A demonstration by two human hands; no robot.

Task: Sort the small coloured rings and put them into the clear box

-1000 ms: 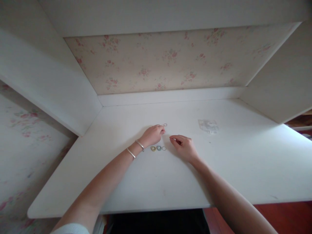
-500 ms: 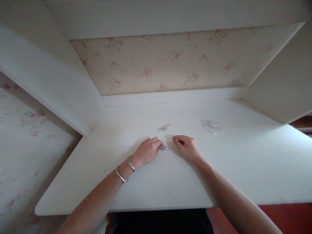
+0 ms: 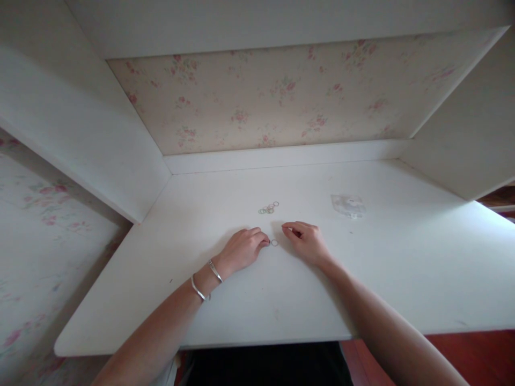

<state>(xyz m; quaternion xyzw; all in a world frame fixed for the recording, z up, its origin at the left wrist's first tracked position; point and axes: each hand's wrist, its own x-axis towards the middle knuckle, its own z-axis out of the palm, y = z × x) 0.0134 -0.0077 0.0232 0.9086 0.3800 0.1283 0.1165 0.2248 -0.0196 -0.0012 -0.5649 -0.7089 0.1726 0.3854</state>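
Note:
My left hand (image 3: 242, 250) rests on the white desk top (image 3: 249, 300), two silver bangles on its wrist. Its thumb and forefinger are pinched together at the table surface on a small ring that the fingertips mostly hide. Just right of those fingertips lies a single clear ring (image 3: 274, 243). My right hand (image 3: 306, 242) lies close by on the other side of that ring, fingers curled in, with nothing visible in it. A small cluster of thin coloured rings (image 3: 268, 209) sits farther back, beyond both hands.
A small clear plastic bag (image 3: 348, 205) lies flat at the back right of the desk. White side panels and a shelf enclose the desk, with flowered wallpaper (image 3: 261, 102) behind. The front edge (image 3: 257, 343) is near my body.
My left hand drew back from the far cluster of rings to the near row and now covers two of the three rings seen there. My right hand has hardly moved.

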